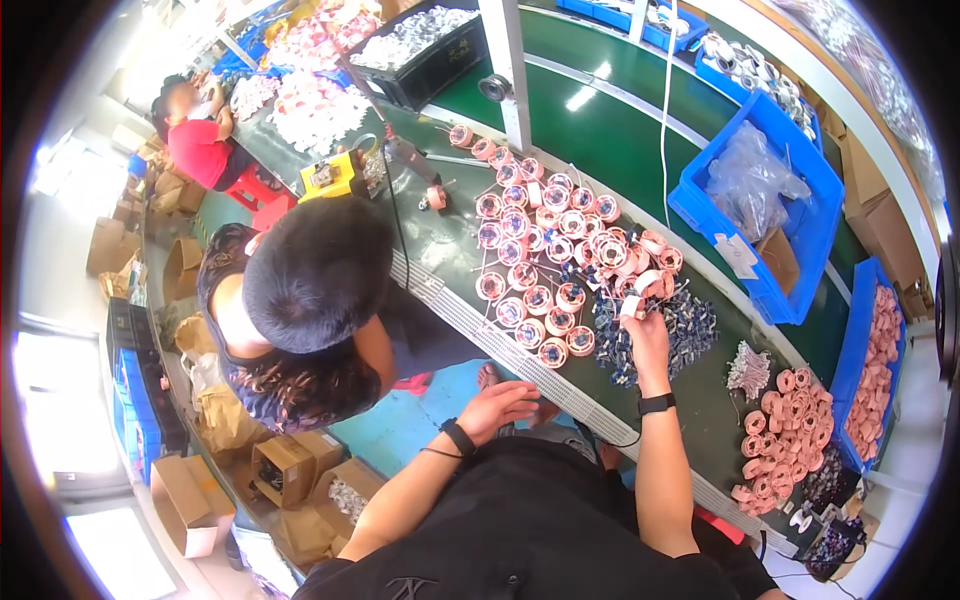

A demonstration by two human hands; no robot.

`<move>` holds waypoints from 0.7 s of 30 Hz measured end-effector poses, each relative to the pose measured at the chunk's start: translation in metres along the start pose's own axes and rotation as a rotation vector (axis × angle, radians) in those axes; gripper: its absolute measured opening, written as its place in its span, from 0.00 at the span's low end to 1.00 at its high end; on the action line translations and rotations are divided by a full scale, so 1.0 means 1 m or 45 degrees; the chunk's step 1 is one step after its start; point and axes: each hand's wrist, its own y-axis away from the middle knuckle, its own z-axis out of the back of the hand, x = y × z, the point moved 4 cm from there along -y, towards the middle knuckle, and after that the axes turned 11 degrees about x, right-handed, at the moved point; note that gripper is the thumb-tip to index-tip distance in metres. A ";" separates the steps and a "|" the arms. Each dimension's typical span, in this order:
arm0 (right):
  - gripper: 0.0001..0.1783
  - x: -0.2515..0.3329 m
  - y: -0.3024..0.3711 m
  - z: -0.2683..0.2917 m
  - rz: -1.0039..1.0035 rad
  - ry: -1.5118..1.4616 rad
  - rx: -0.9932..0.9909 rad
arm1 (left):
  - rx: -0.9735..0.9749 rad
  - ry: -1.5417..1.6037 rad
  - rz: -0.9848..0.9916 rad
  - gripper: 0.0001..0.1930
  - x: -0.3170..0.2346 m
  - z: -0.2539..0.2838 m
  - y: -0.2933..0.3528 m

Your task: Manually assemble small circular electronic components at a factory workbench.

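Observation:
My right hand [648, 342] reaches over the green bench, its fingers closed on a pink ring-shaped part [631, 306]. Around it lies a pile of small dark-blue parts with metal bits [668, 342]. Beyond and to the left stand many pink ring-shaped housings [538, 298] in rough rows, with dark pieces and wires inside them. Some rings are heaped right above my fingers. Held off the bench near my lap, my left hand [502, 408] has its fingers stretched out and nothing in it. A dark band circles each wrist.
A bundle of pale wires [749, 370] and a heap of pink rings [786, 440] lie right. A blue crate [690, 195] with plastic bags stands beyond. A co-worker [318, 275] sits left, near a powered hand tool [410, 158] and a yellow fixture [330, 178]. A metal post [505, 80] rises behind.

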 end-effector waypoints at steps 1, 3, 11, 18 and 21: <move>0.18 -0.011 0.000 0.002 0.030 -0.071 0.001 | 0.002 -0.007 0.011 0.17 0.000 -0.004 -0.004; 0.18 -0.014 0.005 -0.002 -0.074 -0.627 0.213 | 0.028 -0.020 0.027 0.17 0.002 -0.010 -0.011; 0.22 0.008 0.025 -0.021 -0.208 -1.617 0.749 | 0.045 -0.088 0.124 0.17 0.008 -0.020 -0.014; 0.26 0.006 0.058 -0.053 0.116 -0.643 0.938 | 0.105 0.071 -0.018 0.20 -0.007 -0.033 -0.010; 0.32 0.043 0.087 -0.063 0.401 0.094 0.829 | 0.148 0.149 0.041 0.21 -0.015 -0.045 -0.009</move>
